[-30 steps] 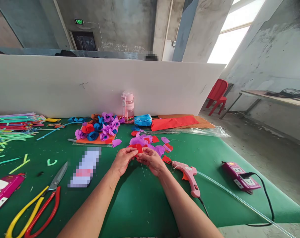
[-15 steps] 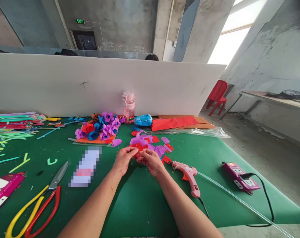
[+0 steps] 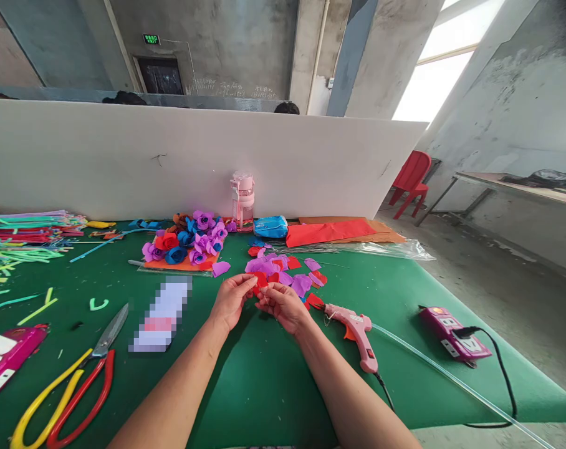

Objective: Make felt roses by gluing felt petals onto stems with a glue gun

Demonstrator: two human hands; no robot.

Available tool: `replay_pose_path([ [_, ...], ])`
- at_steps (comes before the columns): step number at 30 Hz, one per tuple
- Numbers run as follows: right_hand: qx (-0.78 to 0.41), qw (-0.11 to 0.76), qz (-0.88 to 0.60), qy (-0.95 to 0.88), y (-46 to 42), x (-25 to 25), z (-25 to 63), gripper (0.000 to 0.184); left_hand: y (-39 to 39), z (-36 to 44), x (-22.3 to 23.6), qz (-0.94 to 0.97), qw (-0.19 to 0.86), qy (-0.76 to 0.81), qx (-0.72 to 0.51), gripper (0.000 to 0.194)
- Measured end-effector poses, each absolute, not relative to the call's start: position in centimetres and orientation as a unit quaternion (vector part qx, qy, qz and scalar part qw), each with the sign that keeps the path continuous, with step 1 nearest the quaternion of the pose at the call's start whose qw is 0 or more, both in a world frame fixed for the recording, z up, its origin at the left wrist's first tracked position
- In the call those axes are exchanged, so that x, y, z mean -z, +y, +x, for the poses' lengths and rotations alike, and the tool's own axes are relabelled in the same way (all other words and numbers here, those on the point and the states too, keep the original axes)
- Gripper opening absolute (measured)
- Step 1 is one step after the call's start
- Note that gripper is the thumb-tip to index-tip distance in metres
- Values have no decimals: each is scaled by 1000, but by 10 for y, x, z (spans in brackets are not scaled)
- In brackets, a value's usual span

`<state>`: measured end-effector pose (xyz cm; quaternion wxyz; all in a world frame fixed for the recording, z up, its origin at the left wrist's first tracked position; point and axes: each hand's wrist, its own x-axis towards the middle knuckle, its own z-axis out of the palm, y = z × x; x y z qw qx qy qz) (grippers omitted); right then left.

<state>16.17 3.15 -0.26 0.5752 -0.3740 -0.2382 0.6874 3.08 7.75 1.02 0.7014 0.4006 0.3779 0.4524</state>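
Note:
My left hand (image 3: 230, 300) and my right hand (image 3: 283, 305) meet over the green table (image 3: 264, 374), both pinching a small red petal piece (image 3: 260, 280). A thin wire hangs down from it between the hands. Just beyond lies a loose heap of purple and red cut petals (image 3: 283, 269). A pink glue gun (image 3: 358, 333) rests on the table right of my right hand.
Finished paper roses (image 3: 187, 244) sit on an orange sheet at the back. Scissors with yellow and red handles (image 3: 72, 390) lie at the left. Coloured strips (image 3: 21, 240), a pink bottle (image 3: 244, 198), red sheets (image 3: 327, 232) and a pink power strip (image 3: 454, 332) are around. A white board (image 3: 124, 162) walls the far edge.
My hands have drawn slightly closer together around the red piece, and the right fingers have shifted on it. Nothing else on the table has moved.

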Motion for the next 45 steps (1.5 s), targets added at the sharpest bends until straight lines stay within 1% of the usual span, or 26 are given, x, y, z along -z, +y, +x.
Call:
replay_pose_path([
  [4,-696,584,-357,-215,32,1,163,24,75,31,-14,415,723,356,-422,27],
  [12,-707,576,-353,-210,31,4,163,19,73,33,-17,420,711,368,-428,25],
  [20,-700,581,-348,-226,32,6,163,24,74,33,-15,391,732,357,-428,24],
  [25,-642,602,-384,-279,30,0,157,28,75,32,-15,384,730,359,-437,24],
  [29,-569,610,-439,-335,30,-2,153,27,75,32,-16,371,723,365,-453,25],
  [32,-540,610,-444,-373,32,0,152,26,75,32,-17,368,722,369,-456,26],
  [39,-503,618,-460,-392,35,5,152,26,74,33,-15,379,721,364,-451,25],
  [45,-523,614,-456,-376,32,3,149,26,74,33,-13,371,720,370,-455,25],
])
